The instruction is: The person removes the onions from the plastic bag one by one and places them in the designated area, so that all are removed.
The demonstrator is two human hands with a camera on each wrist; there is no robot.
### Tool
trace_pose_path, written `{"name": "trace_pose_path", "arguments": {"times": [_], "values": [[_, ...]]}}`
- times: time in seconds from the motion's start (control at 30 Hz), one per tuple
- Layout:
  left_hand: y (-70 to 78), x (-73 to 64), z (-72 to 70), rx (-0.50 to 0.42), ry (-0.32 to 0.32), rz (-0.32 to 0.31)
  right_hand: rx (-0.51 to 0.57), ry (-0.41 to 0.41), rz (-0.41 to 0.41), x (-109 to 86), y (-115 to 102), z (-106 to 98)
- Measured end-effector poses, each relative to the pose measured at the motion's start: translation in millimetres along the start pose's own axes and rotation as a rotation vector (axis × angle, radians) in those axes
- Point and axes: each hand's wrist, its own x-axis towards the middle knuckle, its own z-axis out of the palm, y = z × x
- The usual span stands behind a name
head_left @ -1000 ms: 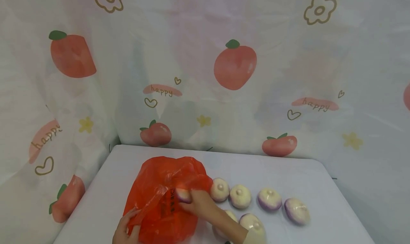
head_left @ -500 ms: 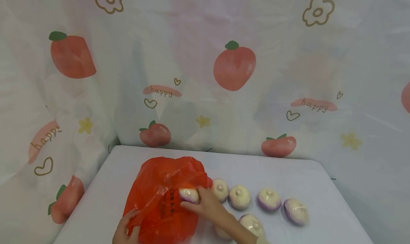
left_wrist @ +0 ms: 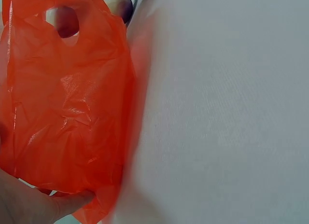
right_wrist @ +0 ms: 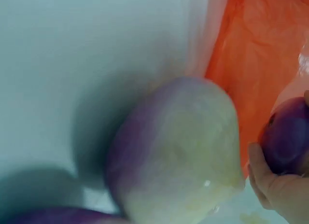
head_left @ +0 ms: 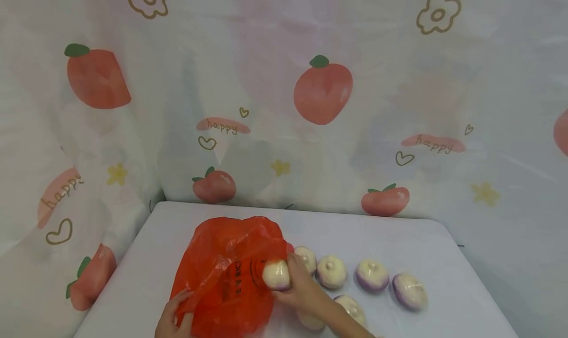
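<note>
A red plastic bag with dark printing lies on the left part of the table. My left hand grips its near left edge, the thumb on the film in the left wrist view. In my right hand is a white-and-purple turnip, in front of the bag's right side. The right wrist view shows the held turnip's purple side, fingers around it. Close beneath that camera sits another turnip. Whether the bag contains anything is hidden.
Several more turnips rest right of the bag: a far turnip, a middle turnip, a rightmost turnip and a near turnip. My right forearm passes over the near ones. A patterned cloth hangs behind the white table.
My right hand has moved to the right with the turnip, off the bag's printed middle, and more of the turnip's white side now shows. The left hand has stayed at the bag's edge.
</note>
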Motion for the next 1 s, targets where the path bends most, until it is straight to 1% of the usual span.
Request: {"name": "trace_pose_path", "arguments": {"times": [0.1,0.2,0.3,0.4,0.43,0.53,0.63,0.7,0.8,0.87,1.0], "values": [[-1.2,1.4,-1.4,0.01,0.007,0.018,-0.005,0.01,-0.002,-4.4,4,-4],[-2.4,2.6,-2.6,-0.003,0.004,0.025,-0.024,0.033,-0.016,-7.7,6,-8],[-3.7,3.5,-3.3,-0.011,-0.012,0.018,0.012,0.041,-0.008,-12.0,8,-13],[-4.3,3.9,-3.3,-0.009,-0.017,0.015,0.054,0.035,0.051,-17.6,11,-18],[-4.7,4.1,-3.4,-0.005,-0.016,0.021,0.069,0.035,0.081,-19.7,12,-20],[-5.5,3.9,-2.0,0.001,0.008,0.04,0.089,0.043,0.174,-26.3,14,-27],[-6.4,3.4,-0.2,0.012,0.042,0.051,0.088,0.061,0.215,-33.0,15,-33],[-6.8,3.3,0.1,0.013,0.046,0.047,0.07,0.069,0.214,-37.2,16,-36],[-6.0,3.1,-0.2,0.013,0.055,0.058,0.034,0.078,0.197,-43.6,19,-41],[-5.6,3.1,-0.7,0.014,0.05,0.066,0.018,0.088,0.194,-47.8,21,-45],[-5.3,3.1,-1.4,0.018,0.023,0.052,-0.019,0.128,0.18,-56.1,26,-57]]}}
